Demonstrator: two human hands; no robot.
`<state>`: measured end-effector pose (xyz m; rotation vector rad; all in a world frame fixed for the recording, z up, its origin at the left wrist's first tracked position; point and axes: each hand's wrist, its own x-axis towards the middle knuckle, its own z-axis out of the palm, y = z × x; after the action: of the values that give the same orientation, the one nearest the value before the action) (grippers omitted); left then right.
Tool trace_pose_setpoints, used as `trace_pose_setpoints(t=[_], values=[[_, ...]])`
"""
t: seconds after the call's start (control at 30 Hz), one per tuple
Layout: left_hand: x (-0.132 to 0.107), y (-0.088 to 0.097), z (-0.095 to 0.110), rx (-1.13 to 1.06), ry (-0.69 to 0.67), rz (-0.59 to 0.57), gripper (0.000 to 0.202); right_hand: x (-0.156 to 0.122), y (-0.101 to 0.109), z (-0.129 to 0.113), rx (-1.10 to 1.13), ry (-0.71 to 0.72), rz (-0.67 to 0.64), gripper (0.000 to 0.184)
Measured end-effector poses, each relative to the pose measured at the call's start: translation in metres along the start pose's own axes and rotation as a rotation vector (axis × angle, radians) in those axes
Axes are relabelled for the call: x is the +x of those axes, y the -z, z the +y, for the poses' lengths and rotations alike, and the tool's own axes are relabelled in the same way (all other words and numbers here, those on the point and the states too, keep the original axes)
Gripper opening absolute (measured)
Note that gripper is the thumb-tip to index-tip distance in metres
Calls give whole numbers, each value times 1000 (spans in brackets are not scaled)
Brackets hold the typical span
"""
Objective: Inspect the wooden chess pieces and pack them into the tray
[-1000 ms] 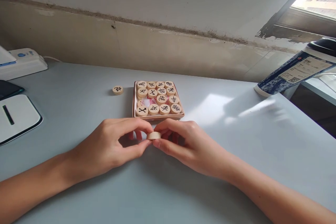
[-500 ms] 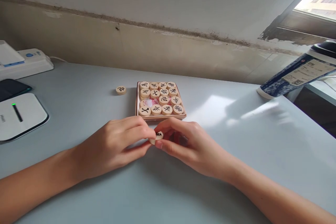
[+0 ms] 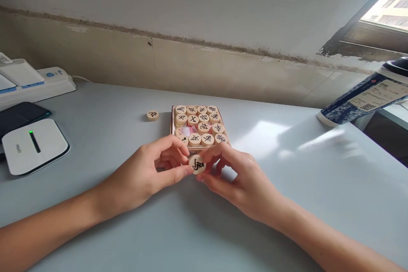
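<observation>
My left hand (image 3: 149, 174) and my right hand (image 3: 237, 178) meet just in front of a small box. Together they pinch one round wooden chess piece (image 3: 197, 164), tilted so its black character faces me. The shallow box (image 3: 174, 125) behind them holds several more wooden pieces with black characters, lying flat in rows. One gap in the box shows pink lining. A single loose piece (image 3: 153, 115) lies flat on the grey table left of the box.
A white router (image 3: 35, 146) with a green light sits at the left, with a dark phone (image 3: 19, 115) and a white power strip (image 3: 47, 81) behind it. A blue-and-white bottle (image 3: 363, 95) lies at the right table edge. A wall runs along the back.
The piece between my fingers has been turned from flat and edge-on to tilted up, so its character now shows. My hands shifted slightly toward the box.
</observation>
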<state>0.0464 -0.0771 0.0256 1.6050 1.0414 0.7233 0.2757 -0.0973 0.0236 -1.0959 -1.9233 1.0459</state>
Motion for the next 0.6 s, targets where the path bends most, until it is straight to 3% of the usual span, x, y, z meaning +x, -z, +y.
trace_pose_setpoints(t=[0.2, 0.43, 0.5, 0.6], values=[[2, 0, -2, -106, 112, -13, 24, -1, -3, 1, 4, 99, 28, 21], [2, 1, 2, -16, 57, -24, 15, 1, 0, -3, 42, 9, -36, 16], [2, 1, 2, 22, 54, -16, 15, 1, 4, -1, -82, 56, 28, 8], [3, 1, 3, 37, 60, -4, 15, 6, 13, 7, -434, 265, 214, 12]])
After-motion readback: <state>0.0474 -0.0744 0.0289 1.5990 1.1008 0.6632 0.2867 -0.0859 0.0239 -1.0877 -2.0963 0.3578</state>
